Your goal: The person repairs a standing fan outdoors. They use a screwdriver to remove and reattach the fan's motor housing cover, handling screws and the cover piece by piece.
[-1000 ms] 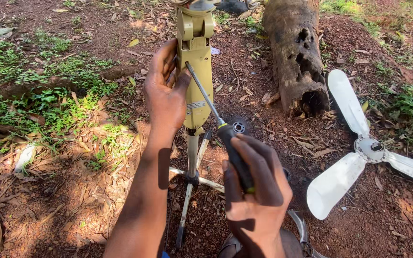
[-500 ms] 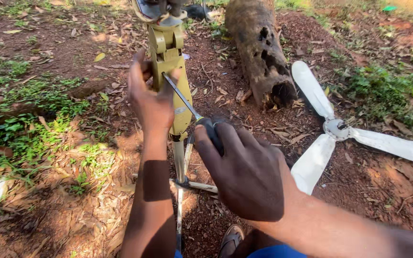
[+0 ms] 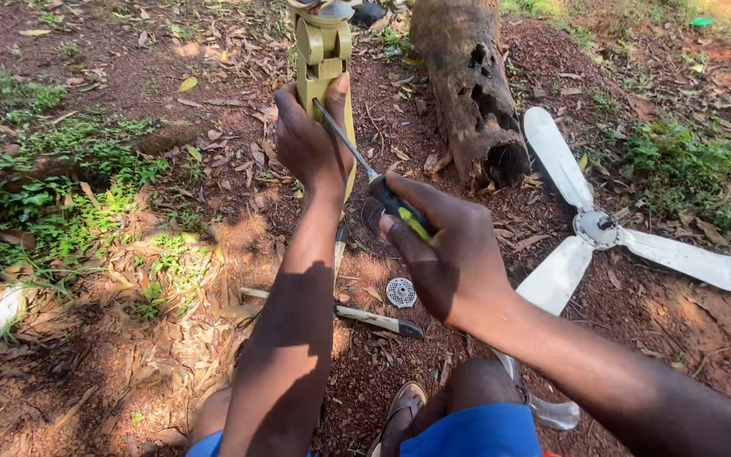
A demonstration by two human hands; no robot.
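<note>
My left hand (image 3: 308, 140) grips the olive-yellow upright body of a fan stand (image 3: 323, 51), fingers wrapped around it from the left. My right hand (image 3: 440, 250) is shut on the black and yellow handle of a screwdriver (image 3: 364, 165). Its metal shaft slants up to the left, with the tip against the stand beside my left thumb. The stand's thin pole and crossed base legs (image 3: 365, 315) run down between my arms to the ground.
A white three-bladed fan propeller (image 3: 602, 230) lies on the dirt at right. A hollow rotting log (image 3: 467, 85) lies beyond it. A small round white grille piece (image 3: 401, 292) sits by the base. Grass and dry leaves cover the left. My knees in blue shorts (image 3: 475, 432) are below.
My right hand has slid lower and rightward along the screwdriver while the tip stays at the stand. The view has shifted, bringing my knees and more ground into the frame.
</note>
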